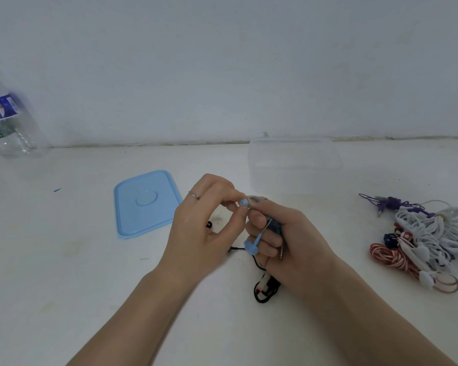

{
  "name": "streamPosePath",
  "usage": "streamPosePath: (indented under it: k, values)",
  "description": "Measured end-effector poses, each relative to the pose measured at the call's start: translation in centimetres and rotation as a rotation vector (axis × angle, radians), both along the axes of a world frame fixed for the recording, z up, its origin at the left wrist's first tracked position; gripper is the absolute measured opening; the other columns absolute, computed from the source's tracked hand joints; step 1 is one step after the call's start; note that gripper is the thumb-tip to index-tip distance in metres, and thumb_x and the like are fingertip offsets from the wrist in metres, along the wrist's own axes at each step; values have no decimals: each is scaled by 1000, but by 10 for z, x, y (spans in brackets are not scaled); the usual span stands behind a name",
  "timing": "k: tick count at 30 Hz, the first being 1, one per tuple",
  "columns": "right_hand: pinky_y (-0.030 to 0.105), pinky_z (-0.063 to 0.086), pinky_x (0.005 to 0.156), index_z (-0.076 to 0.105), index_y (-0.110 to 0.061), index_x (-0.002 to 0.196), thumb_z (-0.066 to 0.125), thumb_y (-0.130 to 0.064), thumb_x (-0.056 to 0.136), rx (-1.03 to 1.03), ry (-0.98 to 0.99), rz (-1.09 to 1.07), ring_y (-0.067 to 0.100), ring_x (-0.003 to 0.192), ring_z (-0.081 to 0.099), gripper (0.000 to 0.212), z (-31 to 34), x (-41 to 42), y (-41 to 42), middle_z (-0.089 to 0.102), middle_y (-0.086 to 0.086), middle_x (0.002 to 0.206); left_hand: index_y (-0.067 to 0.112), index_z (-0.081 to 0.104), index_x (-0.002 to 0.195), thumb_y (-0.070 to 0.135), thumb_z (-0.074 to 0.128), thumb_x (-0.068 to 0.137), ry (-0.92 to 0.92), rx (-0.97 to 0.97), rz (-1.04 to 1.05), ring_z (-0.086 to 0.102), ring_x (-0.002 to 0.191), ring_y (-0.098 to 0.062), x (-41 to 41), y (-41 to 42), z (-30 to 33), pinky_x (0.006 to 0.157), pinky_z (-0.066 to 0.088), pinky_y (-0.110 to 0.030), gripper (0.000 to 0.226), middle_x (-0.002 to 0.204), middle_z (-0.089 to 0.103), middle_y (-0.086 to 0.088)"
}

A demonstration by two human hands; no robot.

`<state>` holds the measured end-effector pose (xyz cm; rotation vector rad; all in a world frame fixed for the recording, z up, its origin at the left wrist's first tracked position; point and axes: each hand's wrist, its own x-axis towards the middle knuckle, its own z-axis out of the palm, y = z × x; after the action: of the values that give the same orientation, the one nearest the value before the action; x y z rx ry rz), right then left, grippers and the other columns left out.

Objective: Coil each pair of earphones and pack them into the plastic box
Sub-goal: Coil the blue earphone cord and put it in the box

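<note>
Blue earphones (250,247) mid-coil | left hand (204,228) pinches a bud, right hand (288,233) grips the wound cord | plastic box (294,165) looks empty | tangled pile (428,233) waits on tabletop (64,260)

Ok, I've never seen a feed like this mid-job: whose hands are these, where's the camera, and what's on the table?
There is no machine: a person works bare-handed, filmed by one wide camera on their head looking down. The left hand pinches a blue earbud; the right hand keeps a grip on the rest of the blue earphones, partly wound round its fingers. On the white table lie a blue lid, the open clear plastic box, black earphones under the hands, a tangled pile of earphones on the right, and a water bottle far left.
</note>
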<state>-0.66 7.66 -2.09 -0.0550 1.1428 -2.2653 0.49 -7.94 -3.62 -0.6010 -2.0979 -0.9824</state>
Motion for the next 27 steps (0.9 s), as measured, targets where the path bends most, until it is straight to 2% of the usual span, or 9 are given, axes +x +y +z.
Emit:
streamPosePath:
  k: [4, 7, 9, 11, 14, 16, 22, 25, 27]
  values:
    - [23, 16, 44, 66, -21, 56, 58, -18, 94, 40, 59, -22, 5, 36, 26, 39, 2, 1, -3, 49, -7, 49, 7, 64, 91, 0, 67, 88, -59, 46, 9, 62, 84, -8, 2, -1, 3, 76, 51, -27, 8, 86, 61, 6]
    - [23, 17, 44, 67, -21, 56, 55, -17, 98, 58, 59, -41, 5, 36, 26, 44, 0, 0, -3, 49, -6, 49, 4, 66, 87, 0, 66, 87, -43, 21, -20, 62, 83, -11, 1, -3, 1, 74, 51, -32, 4, 86, 62, 3]
    - [25, 14, 46, 67, -21, 56, 55, -16, 98, 104, 78, -63, 6, 36, 25, 44, -1, 1, -4, 48, -5, 49, 5, 66, 86, 6, 65, 87, -88, 82, -46, 64, 82, -18, 0, -5, 0, 73, 53, -42, 2, 85, 62, 1]
    - [23, 15, 44, 69, -17, 66, 58, -14, 97, 147, 99, -98, 7, 37, 24, 34, -1, 2, -7, 49, -2, 52, 6, 64, 84, 9, 63, 85, -118, 112, -41, 63, 81, -24, 1, -5, -1, 71, 53, -49, 3, 83, 61, -1]
    - [21, 18, 40, 67, -8, 87, 59, -11, 96, 150, 132, -149, 9, 41, 23, 13, -4, 3, -11, 52, 3, 57, 5, 61, 81, 0, 63, 82, -124, 121, -5, 63, 79, -27, 1, -3, -1, 69, 53, -50, 6, 81, 60, -2]
    - [19, 22, 38, 65, -4, 94, 58, -11, 97, 143, 151, -180, 9, 41, 24, 10, -5, 4, -12, 54, 4, 58, 6, 62, 82, -1, 64, 83, -128, 138, 2, 65, 77, -25, 1, -2, -2, 69, 55, -49, 8, 81, 62, -1]
    - [21, 28, 41, 64, -1, 93, 56, -7, 98, 143, 248, -260, 8, 37, 30, 11, -7, 6, -13, 57, 8, 63, 7, 67, 88, 8, 71, 87, -127, 159, 42, 73, 78, -9, 5, -2, 1, 74, 61, -40, 4, 77, 70, 6]
    - [29, 29, 49, 66, 1, 91, 57, -7, 98, 196, 339, -294, 10, 37, 32, 14, -9, 6, -12, 56, 10, 65, 9, 69, 87, 11, 73, 86, -152, 132, 68, 74, 80, -11, 4, -5, 0, 73, 61, -40, 5, 79, 71, 4]
    - [26, 31, 44, 64, 5, 94, 57, -6, 98, 234, 388, -311, 11, 36, 33, 14, -10, 6, -12, 55, 12, 66, 11, 69, 86, 10, 75, 85, -188, 122, 96, 75, 79, -11, 4, -6, -1, 73, 61, -39, 6, 78, 72, 5]
